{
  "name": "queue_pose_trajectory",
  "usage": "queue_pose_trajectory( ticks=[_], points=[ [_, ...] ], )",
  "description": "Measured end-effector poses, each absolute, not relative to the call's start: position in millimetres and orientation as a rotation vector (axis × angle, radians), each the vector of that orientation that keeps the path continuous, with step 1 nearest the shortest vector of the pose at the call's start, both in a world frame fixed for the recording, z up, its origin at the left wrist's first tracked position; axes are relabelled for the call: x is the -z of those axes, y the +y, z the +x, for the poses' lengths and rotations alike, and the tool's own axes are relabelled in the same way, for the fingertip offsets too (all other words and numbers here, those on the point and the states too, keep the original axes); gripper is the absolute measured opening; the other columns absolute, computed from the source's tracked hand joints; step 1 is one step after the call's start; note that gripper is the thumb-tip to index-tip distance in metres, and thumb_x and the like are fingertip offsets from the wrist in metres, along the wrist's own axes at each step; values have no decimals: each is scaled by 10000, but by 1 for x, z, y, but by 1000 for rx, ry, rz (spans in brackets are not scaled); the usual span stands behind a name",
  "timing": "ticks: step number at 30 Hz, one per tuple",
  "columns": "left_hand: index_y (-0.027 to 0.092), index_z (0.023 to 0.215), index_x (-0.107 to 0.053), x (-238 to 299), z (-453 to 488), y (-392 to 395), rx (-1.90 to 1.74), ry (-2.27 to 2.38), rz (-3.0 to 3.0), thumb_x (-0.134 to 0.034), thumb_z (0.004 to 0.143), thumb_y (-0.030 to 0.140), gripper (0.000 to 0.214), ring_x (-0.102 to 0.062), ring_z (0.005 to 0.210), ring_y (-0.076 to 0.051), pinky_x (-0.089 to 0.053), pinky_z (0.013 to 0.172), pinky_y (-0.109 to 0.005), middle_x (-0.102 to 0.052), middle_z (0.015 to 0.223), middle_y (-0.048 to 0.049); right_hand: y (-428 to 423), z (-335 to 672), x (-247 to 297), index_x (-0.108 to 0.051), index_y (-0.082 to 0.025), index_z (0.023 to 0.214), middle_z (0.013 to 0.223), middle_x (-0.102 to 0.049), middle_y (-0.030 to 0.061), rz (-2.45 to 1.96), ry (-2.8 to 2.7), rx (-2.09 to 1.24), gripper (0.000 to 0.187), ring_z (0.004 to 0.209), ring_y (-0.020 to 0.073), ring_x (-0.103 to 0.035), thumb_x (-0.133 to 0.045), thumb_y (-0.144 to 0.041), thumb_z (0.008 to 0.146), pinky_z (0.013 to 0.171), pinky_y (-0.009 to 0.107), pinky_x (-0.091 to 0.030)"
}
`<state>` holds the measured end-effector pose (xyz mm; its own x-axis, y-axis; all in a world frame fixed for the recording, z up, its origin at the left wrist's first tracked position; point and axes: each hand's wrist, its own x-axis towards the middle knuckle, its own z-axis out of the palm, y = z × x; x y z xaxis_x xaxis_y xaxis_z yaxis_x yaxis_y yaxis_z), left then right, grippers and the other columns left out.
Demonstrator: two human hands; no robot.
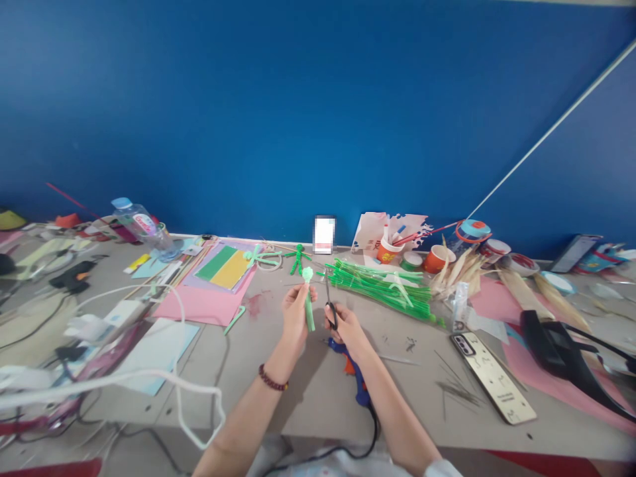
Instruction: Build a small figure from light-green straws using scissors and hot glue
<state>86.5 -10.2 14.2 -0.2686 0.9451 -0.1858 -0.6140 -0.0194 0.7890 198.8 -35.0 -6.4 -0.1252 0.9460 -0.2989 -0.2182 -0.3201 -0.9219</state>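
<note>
Upright in my left hand (pixel 297 308) is a pale green figure (pixel 309 311) with a round light top and strips hanging below, pinched between thumb and fingers. My right hand (pixel 342 326) grips black-handled scissors (pixel 328 298), blades pointing up, just right of the figure and apart from it. Under the right wrist lies a blue glue gun (pixel 360 384) with an orange trigger. Beyond the hands stands a small green pipe-cleaner figure (pixel 299 260). A bundle of bright green pipe cleaners (pixel 382 291) lies to the right.
A phone with a lit screen (pixel 324 236) leans on the blue wall. Foam sheets (pixel 223 268), pink paper (pixel 199 305) and a water bottle (pixel 146 228) are on the left. Rightward are a cup of pens (pixel 388 252) and another phone (pixel 491 377). A white cable (pixel 181 377) crosses the left foreground.
</note>
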Motion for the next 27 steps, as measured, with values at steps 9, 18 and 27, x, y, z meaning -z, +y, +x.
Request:
queue_pose_trajectory(
  ticks=[9, 18, 27],
  points=[
    [146, 696, -604, -13, 86, -9, -1612, 946, 460, -752, 615, 320, 242, -567, 589, -92, -452, 604, -216, -616, 649, -6, -34, 198, 8, -441, -192, 681, 508, -507, -67, -1203, -926, -1625, 452, 307, 7, -250, -658, -586, 638, 307, 159, -144],
    [147, 679, -598, -15, 87, -10, -1610, 954, 445, -750, 617, 306, 228, -569, 583, -86, -453, 594, -207, -613, 644, 1, -34, 198, 11, -444, -187, 677, 507, -506, -66, -1193, -923, -1624, 439, 305, 7, -267, -651, -574, 658, 306, 155, -145],
    [153, 674, -584, -13, 87, -9, -1611, 951, 465, -749, 612, 326, 247, -565, 581, -81, -444, 598, -203, -609, 627, 14, -34, 198, 10, -444, -186, 682, 509, -504, -64, -1206, -921, -1630, 446, 311, 5, -259, -657, -577, 649, 306, 155, -149]
  ],
)
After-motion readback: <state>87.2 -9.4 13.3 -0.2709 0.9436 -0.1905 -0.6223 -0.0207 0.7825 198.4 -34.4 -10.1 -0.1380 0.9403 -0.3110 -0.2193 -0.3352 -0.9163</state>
